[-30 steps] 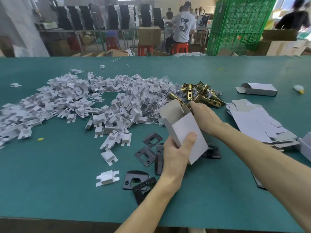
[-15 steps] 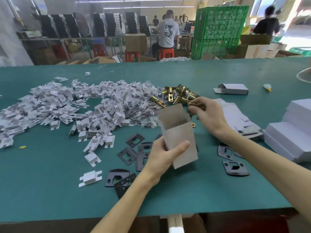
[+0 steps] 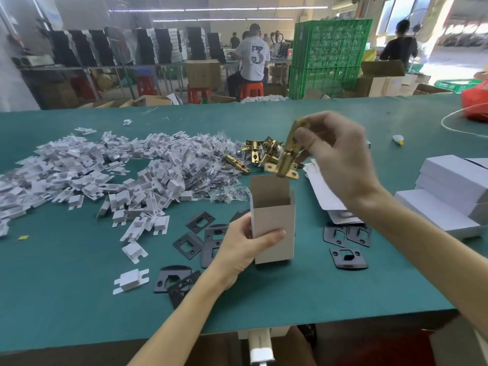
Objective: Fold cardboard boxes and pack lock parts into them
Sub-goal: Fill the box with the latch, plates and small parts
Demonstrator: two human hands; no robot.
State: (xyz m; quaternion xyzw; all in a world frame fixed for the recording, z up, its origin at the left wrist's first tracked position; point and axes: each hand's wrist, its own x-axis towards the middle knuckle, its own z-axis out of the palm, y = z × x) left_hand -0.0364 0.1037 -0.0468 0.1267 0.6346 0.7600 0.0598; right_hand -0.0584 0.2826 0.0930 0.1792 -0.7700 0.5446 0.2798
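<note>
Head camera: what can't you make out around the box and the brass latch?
Head view only.
- cardboard box: its front wall hides the inside, contents unknown.
- brass latch: top end blurred and covered by the right hand.
- left hand: fingers behind the box are hidden.
- small bags in the pile: too small to identify.

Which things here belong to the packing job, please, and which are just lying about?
Job: cardboard box, held by left hand; brass latch, pinched by right hand; brass latch pile; black plates.
Lying about: red bag; green crates.
</note>
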